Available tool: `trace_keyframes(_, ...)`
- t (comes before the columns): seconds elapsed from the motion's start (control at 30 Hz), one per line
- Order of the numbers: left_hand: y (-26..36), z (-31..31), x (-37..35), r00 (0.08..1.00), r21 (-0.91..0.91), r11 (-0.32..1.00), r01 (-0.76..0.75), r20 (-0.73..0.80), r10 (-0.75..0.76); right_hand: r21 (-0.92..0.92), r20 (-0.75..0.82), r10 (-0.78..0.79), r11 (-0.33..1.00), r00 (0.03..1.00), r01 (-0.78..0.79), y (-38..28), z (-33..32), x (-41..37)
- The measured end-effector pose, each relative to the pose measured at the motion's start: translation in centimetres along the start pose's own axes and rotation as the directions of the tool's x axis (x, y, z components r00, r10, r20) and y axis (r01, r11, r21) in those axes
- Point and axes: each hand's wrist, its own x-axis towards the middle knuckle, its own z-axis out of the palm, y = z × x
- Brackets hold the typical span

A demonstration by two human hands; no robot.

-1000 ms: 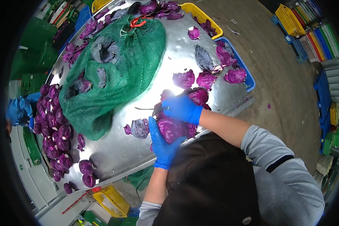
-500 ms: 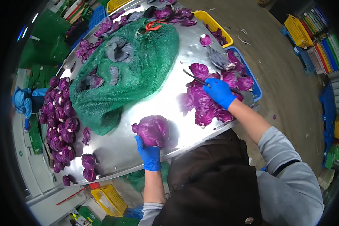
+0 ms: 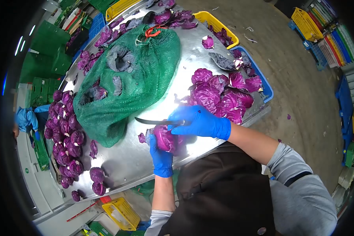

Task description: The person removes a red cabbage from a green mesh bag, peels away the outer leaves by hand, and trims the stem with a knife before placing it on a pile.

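Note:
A red cabbage sits near the front edge of the metal table, with my left hand in a blue glove gripping it from the near left side. Above it, my gloved right hand is closed around the handle of a knife. The dark curved blade points left and passes over the far side of the cabbage. Part of the cabbage is hidden under my right hand. Just right of my right hand lies a pile of loose purple cabbage leaves.
Green mesh netting with a red tie covers the table's middle. Trimmed red cabbages are heaped at the left edge. A blue crate and a yellow crate holding leaves stand along the right side. Another person's blue sleeve shows at far left.
My right hand has swung left with the knife, from over the leaf pile to above the cabbage. My left hand still holds the cabbage, now turned somewhat.

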Motion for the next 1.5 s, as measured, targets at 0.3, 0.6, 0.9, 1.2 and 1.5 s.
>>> trace_keyframes(0.3, -0.9, -0.4, 0.3, 0.992, -0.132, 0.984, 0.122, -0.010, -0.124, 0.327, -0.205, 0.473, 0.859, 0.857, -0.395, -1.0, -3.5, 0.8)
trace_keyframes(0.6, -1.0, 1.8, 0.4, 0.994, 0.020, 0.997, 0.075, 0.076, -0.076, -0.221, 0.097, 0.082, 0.973, 0.992, -0.059, -1.1, 0.7, 0.4)
trace_keyframes(0.9, -1.6, -2.1, -1.5, 0.976, 0.978, 0.040, -0.206, 0.203, 0.082, 0.053, -0.030, 0.440, 0.897, 0.897, -0.438, 0.2, -3.0, 2.5)
trace_keyframes(1.2, 3.3, 6.7, -4.0, 0.953, 0.075, 0.997, -0.037, 0.301, 0.012, 0.238, 0.162, 0.126, 0.958, 0.979, -0.162, -0.4, 0.3, 1.0)
trace_keyframes(1.5, 1.4, 0.6, -2.4, 0.974, -0.290, 0.957, 0.000, -0.217, -0.065, 0.353, 0.214, 0.609, 0.681, 0.764, -0.642, 4.9, 2.3, -0.6)
